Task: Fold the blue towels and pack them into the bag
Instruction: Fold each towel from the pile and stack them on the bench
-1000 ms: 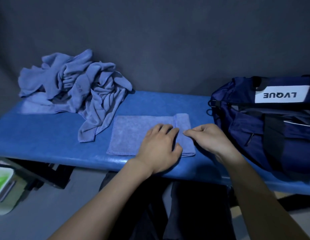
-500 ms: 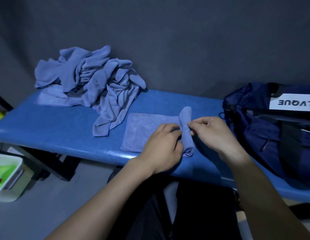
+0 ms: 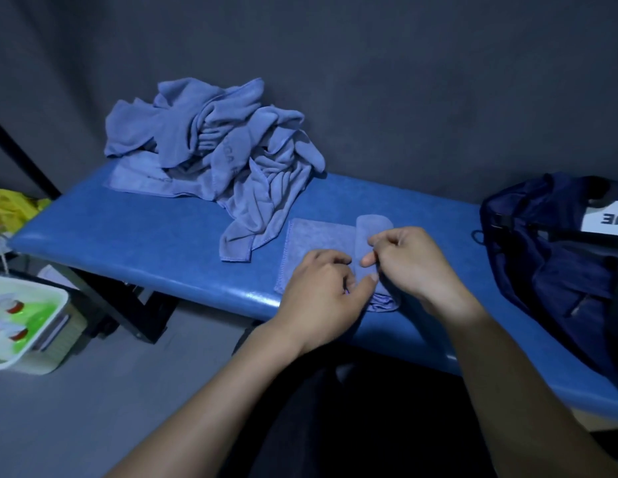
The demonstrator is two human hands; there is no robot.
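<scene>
Head view: blue padded desk (image 3: 135, 243) against dark wall. Small blue towel (image 3: 317, 243) lies near front edge, right part rolled into tube (image 3: 371, 236). Left hand (image 3: 321, 298) grip narrow, thumb and fingers pinching roll's near end. Right hand (image 3: 411, 267) grip narrow, fingers curled on roll from right. Crumpled pile of blue towels (image 3: 217, 150) at desk's back left, faint lettering unreadable. Navy bag (image 3: 556, 270) on desk at right, white label (image 3: 607, 219) showing upside-down "UE", rest cut off. White tray (image 3: 55, 301) on floor at left.

bench (image 3: 135, 243) bare L & btwn rolled towel (image 3: 373, 232) / bag (image 3: 556, 270) | towel pile (image 3: 217, 150) blocks back-L
</scene>
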